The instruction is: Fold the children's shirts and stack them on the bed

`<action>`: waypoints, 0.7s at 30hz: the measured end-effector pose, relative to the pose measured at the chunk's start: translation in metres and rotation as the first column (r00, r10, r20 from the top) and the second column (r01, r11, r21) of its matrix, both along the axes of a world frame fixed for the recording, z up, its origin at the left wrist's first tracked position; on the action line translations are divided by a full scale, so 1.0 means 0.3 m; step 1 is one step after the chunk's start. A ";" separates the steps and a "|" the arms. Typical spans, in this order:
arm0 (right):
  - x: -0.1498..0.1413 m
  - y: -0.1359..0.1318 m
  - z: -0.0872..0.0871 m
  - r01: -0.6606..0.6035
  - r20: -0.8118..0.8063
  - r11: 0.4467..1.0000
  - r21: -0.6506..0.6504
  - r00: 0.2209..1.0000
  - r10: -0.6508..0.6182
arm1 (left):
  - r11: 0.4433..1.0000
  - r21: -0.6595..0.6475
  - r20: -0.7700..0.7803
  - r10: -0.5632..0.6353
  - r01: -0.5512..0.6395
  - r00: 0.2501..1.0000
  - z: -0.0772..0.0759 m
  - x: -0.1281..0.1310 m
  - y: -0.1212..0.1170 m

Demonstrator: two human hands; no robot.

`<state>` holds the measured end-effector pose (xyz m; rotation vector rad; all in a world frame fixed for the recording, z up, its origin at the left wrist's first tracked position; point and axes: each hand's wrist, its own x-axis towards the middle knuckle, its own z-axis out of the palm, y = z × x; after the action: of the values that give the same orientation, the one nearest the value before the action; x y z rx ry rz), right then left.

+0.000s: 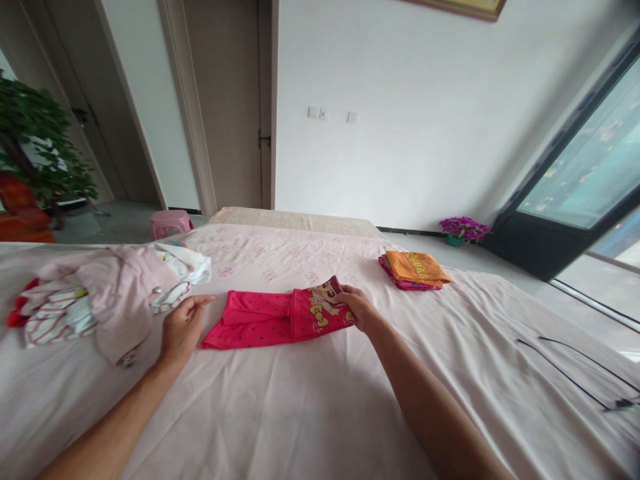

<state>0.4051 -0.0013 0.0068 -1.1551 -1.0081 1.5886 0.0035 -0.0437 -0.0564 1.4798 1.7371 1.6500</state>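
Folding step: I judge it mid-fold — red garment [260, 321] lying on the pink sheet [280, 407], between both hands.
Right grip: right hand [359, 308] pinching the garment's printed end.
Left grip: left hand [183, 331] loosely curled, nothing pinched; just beside the dotted end, contact unclear.
Next move: probably calls for bringing the ends together, keeping edges even.
Hard to see: layers inside the fold; I can't sort the clothes heap [120, 293] — dark thin-armed object [565, 373], maybe glasses, cut off right.
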 end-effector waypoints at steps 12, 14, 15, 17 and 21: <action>-0.020 0.015 0.180 -0.024 0.046 0.988 0.155 0.999 0.018 | 0.995 -0.054 0.007 -0.086 0.087 0.996 0.012 0.069 -0.005; -0.114 0.022 0.194 -0.043 0.116 0.976 0.214 0.993 0.018 | 0.995 -0.054 0.011 -0.078 0.078 0.997 0.016 0.067 -0.010; -0.161 0.028 0.194 -0.048 0.156 0.971 0.235 0.988 0.011 | 0.996 -0.053 0.013 -0.074 0.074 0.997 0.018 0.065 -0.012; -0.251 0.041 0.183 -0.059 0.233 0.964 0.260 0.972 -0.004 | 0.996 -0.055 0.012 -0.067 0.067 0.998 0.021 0.063 -0.015; -0.406 0.054 0.136 -0.110 0.377 0.956 0.272 0.926 0.000 | 0.996 -0.064 0.012 -0.064 0.065 0.998 0.029 0.068 -0.017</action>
<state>0.2834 0.0150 0.0474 -1.2554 -1.4813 1.2295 0.0238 -0.0488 -0.0476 1.4805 1.7023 1.5519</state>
